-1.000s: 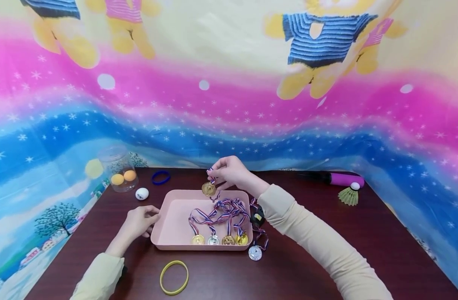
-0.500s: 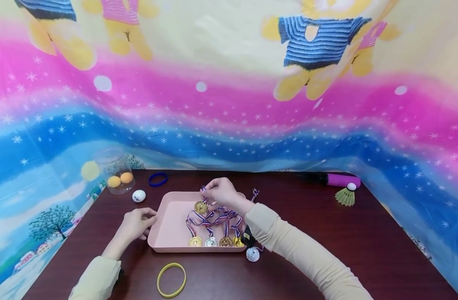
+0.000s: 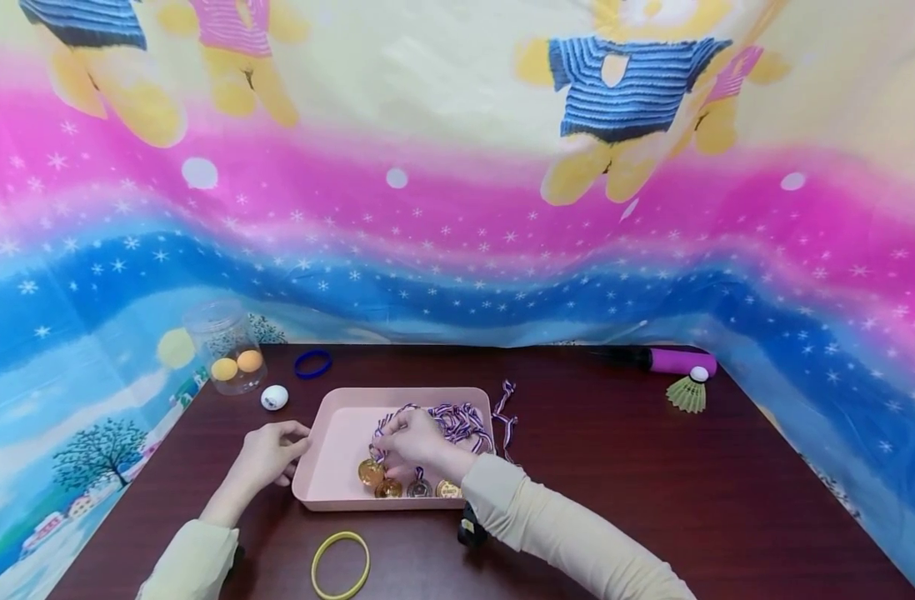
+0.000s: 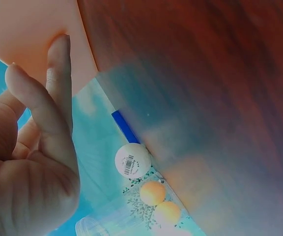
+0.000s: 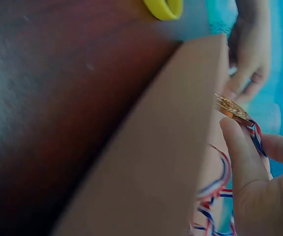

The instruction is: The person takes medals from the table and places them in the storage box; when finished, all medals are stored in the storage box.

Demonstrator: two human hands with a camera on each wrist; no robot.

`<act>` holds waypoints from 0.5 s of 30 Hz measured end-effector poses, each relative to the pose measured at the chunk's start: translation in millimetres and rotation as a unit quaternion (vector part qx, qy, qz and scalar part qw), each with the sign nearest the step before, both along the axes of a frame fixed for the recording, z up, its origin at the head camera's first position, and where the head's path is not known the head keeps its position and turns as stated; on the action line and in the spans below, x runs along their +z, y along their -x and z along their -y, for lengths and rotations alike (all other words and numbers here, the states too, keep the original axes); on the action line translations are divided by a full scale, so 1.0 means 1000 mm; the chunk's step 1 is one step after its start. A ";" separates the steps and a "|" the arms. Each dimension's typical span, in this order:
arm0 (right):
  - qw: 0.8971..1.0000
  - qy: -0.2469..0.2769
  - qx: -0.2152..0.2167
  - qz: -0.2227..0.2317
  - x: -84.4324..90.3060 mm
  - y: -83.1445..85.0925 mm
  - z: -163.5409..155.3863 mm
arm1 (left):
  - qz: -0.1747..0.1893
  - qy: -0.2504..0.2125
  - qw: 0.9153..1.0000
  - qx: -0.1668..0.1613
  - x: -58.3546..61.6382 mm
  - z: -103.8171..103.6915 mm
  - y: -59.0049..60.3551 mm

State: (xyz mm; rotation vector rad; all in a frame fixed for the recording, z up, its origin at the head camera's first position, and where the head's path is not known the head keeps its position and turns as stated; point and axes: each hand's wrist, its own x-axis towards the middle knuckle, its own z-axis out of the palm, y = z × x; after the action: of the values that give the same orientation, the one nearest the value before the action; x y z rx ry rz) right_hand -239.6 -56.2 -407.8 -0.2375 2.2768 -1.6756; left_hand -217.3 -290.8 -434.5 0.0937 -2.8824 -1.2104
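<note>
Right hand [image 3: 411, 439] lowered into pink tray [image 3: 330, 433], pinching gold medal [image 3: 371, 472] ribbon; left hand [image 3: 268, 454] grips tray edge.

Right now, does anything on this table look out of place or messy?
Yes. A striped ribbon hangs over the right rim of the pink tray onto the table, and the ribbons inside lie tangled. The right hand pinches a gold medal by its ribbon; the left hand holds the tray's edge.
</note>
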 end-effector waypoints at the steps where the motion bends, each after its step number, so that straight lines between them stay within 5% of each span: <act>1: 1.000 0.003 0.001 0.006 -0.003 -0.002 0.001 | 0.001 -0.001 1.000 0.002 -0.001 0.000 0.000; 4: 0.998 0.037 0.000 0.046 -0.009 -0.005 0.004 | 0.001 0.000 1.000 0.001 -0.002 0.000 0.000; 15: 0.997 0.061 0.022 0.051 -0.019 -0.012 0.006 | -0.001 0.001 1.000 0.000 0.000 -0.001 -0.001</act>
State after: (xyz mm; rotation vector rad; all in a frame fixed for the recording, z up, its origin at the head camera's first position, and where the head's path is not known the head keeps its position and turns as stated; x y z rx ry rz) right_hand -227.7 -62.7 -426.3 -0.2220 2.0838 -1.7651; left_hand -216.2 -290.0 -434.7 0.0928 -2.8819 -1.2054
